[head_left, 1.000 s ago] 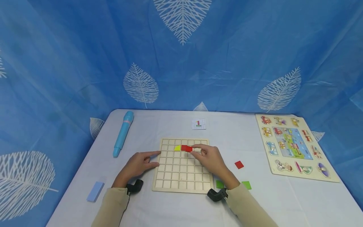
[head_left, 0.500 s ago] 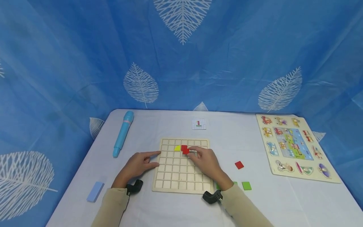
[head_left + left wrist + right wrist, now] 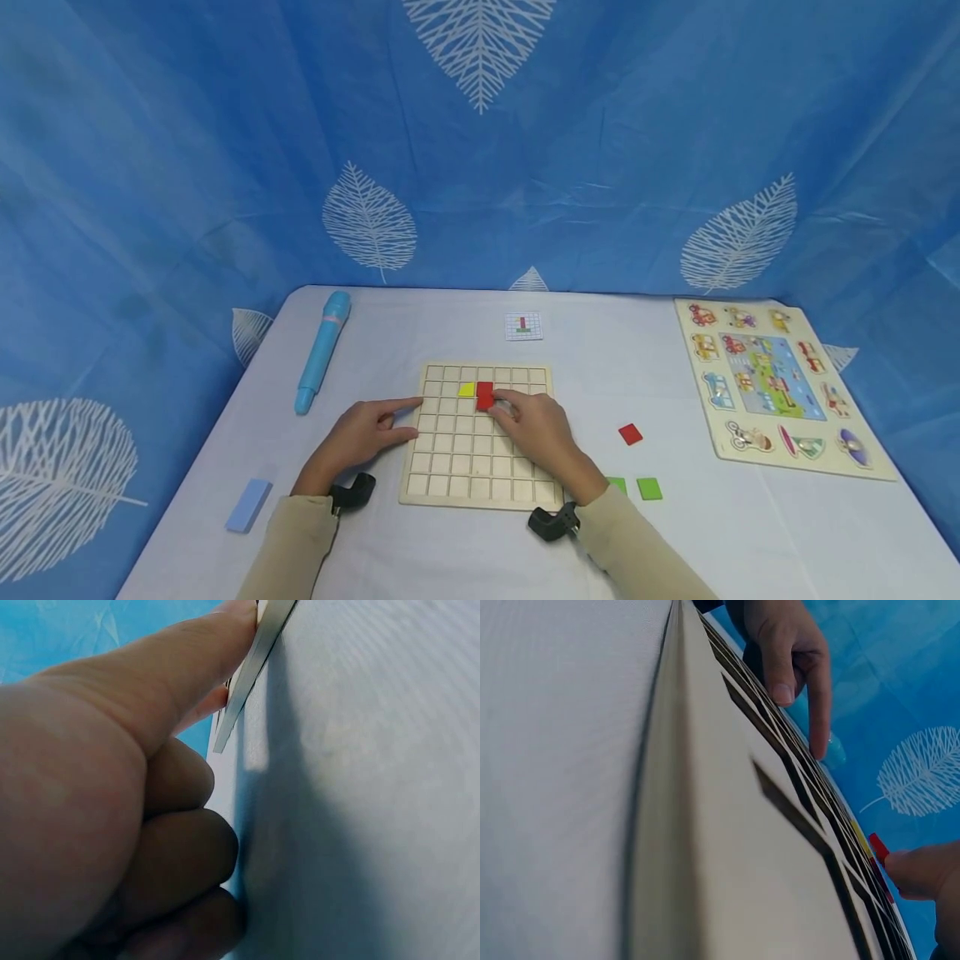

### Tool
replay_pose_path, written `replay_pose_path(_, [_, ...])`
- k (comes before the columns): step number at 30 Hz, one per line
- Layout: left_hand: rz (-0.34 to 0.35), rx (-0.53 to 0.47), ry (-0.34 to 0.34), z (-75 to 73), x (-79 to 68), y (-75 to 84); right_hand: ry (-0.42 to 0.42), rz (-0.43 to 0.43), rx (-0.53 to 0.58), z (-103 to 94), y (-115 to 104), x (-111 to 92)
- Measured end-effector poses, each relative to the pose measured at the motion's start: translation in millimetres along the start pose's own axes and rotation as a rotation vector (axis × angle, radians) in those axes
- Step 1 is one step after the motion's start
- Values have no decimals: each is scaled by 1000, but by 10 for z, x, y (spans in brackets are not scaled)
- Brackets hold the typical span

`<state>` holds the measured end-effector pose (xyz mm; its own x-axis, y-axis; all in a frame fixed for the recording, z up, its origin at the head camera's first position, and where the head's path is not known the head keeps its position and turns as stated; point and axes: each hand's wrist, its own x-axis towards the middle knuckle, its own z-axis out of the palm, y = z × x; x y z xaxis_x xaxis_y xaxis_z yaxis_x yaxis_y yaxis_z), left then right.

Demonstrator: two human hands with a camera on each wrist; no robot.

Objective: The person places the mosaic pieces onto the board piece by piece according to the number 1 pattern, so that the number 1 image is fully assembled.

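Observation:
A wooden grid board (image 3: 440, 484) lies in the middle of the table in the head view. A yellow tile (image 3: 467, 389) and a red square tile (image 3: 484, 387) sit side by side in its second row. Just below that red one, my right hand (image 3: 542, 429) pinches another red square tile (image 3: 485, 403) by its right side between thumb and index finger; it looks slightly tilted in the right wrist view. My left hand (image 3: 358, 435) touches the board's left edge with extended thumb and index finger. In the left wrist view its other fingers (image 3: 184, 862) are folded.
Right of the board lie a loose red tile (image 3: 631, 434) and green tiles (image 3: 649, 489), partly behind the right forearm. A small pattern card (image 3: 523, 326) is beyond it. A blue microphone-shaped toy (image 3: 322, 352), a light-blue block (image 3: 249, 506) and a picture puzzle (image 3: 726, 433) lie at the sides.
My right hand has moved left and slightly down with the red tile, from overlapping the other red tile's right side to just below it. The left hand stays at the board's edge.

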<state>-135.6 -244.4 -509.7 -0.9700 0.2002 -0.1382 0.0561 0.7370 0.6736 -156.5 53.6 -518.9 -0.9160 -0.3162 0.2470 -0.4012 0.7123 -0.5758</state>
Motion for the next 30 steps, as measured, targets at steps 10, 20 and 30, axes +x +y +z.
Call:
replay_pose_path(10, [-1, -2, -11, 7, -8, -34, -39, -2, -27, 15, -13, -26])
replay_pose_path(20, [18, -5, -11, 6, -2, -38, -45, -29, -68, 15, -10, -21])
replay_pose_path(30, [20, -9, -8, -11, 13, -36, -9, -42, -46, 12, -8, -13])
